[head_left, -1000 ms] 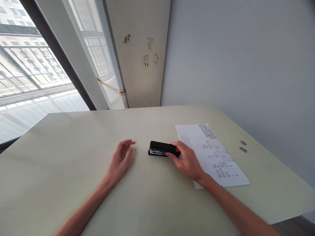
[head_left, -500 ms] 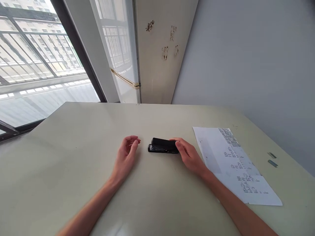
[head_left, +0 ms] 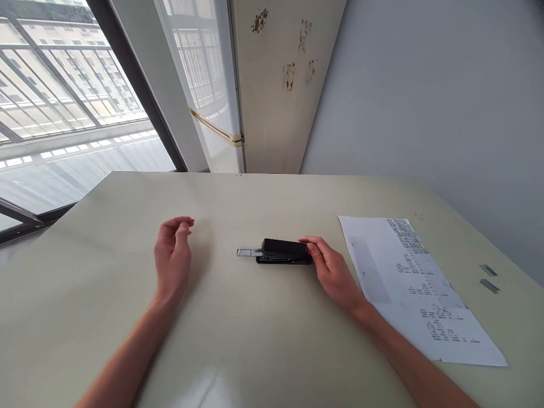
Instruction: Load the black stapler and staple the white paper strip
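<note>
A black stapler (head_left: 284, 250) lies on its base on the pale table, its front end toward the left. A metal tray (head_left: 249, 253) sticks out of that front end. My right hand (head_left: 329, 269) grips the stapler's rear end, thumb on the near side and fingers behind. To the left of the stapler, clear of it, my left hand (head_left: 173, 255) is raised a little over the table with its fingers curled and the thumb near the fingertips; nothing can be made out in it.
A printed sheet of paper (head_left: 419, 283) lies right of my right hand, partly under the forearm. Two small staple strips (head_left: 489, 285) rest farther right on the table (head_left: 238, 334). Behind the table stand a white fridge (head_left: 276, 113) and a grey wall; a window is at the left.
My left hand has moved left, away from the stapler. The metal tray now sticks out of the stapler's front. My right hand still holds the rear end.
</note>
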Motion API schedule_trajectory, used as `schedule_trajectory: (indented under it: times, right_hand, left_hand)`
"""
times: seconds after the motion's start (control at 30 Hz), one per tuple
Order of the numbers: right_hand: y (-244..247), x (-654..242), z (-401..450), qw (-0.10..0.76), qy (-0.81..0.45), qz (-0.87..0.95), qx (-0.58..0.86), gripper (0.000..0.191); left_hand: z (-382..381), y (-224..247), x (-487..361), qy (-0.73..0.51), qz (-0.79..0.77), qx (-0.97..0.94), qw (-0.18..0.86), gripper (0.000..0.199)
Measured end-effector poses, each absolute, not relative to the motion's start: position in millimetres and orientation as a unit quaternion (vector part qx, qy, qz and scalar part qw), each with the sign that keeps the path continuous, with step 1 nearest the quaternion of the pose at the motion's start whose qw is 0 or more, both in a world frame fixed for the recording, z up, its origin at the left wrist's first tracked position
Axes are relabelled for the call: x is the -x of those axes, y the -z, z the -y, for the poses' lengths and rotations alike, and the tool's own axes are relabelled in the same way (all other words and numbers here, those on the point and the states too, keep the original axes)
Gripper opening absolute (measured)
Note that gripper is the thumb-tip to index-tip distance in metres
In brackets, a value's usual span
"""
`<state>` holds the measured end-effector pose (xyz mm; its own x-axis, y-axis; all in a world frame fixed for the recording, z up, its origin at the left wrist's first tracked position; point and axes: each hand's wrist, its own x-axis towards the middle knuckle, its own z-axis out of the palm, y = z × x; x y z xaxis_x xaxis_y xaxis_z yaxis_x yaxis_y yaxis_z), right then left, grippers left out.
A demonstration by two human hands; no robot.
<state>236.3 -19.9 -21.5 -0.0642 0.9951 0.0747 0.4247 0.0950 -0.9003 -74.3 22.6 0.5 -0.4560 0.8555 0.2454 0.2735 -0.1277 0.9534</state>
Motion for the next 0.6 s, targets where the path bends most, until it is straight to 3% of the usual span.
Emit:
schedule_trajectory:
  times: [0.13,0.27,0.47,0.6]
  right_hand:
    - [20,-235,24,0.335,-0.334,0.681,0.56,0.039]
    - [13,-230,31,0.338,-0.309,0.682,0.571,0.032]
    - [-10,-215,44,0.338,-0.442,0.594,0.581,0.036]
    - [-19,-199,47,0.324,-0.602,0.487,0.544,0.043]
  left_hand:
    - [-19,1,67,-0.58,-0.554,-0.466,0.372,0.028]
    - [-12,3,42,-0.555,-0.471,-0.456,0.512,0.042]
    - [-9,-1,31,-0.605,-0.393,-0.202,0.663,0.032]
    - [-1,-10,29,-0.591,-0.336,-0.042,0.732,0.032]
